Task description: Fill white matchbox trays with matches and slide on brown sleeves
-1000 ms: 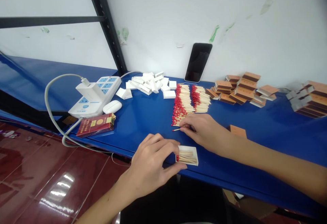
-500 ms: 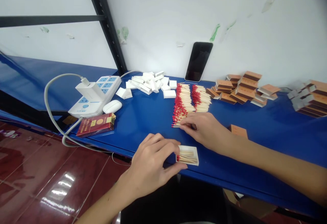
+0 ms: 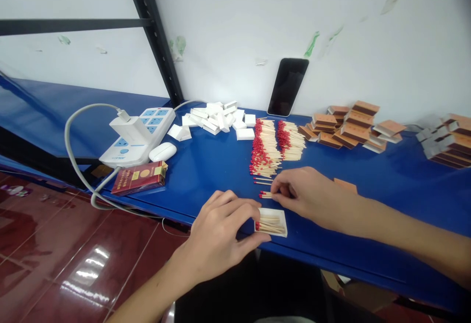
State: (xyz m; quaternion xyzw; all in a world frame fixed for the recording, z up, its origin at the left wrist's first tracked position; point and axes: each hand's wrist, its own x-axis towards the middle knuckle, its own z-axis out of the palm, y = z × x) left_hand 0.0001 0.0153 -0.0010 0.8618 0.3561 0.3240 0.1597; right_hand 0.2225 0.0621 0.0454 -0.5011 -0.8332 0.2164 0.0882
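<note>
Right grip [image 3: 307, 193] pinching matches [image 3: 266, 195], sideways (heads [image 3: 261, 195] left)

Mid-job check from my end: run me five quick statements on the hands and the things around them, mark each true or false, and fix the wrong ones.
1. The left hand grips the white tray. True.
2. The right hand is empty. False: it pinches a few loose matches.
3. The phone leans against the wall. True.
4. Red heads in the tray point right. False: they are at its left end.
5. The red packet lies beside the power strip. True.
</note>
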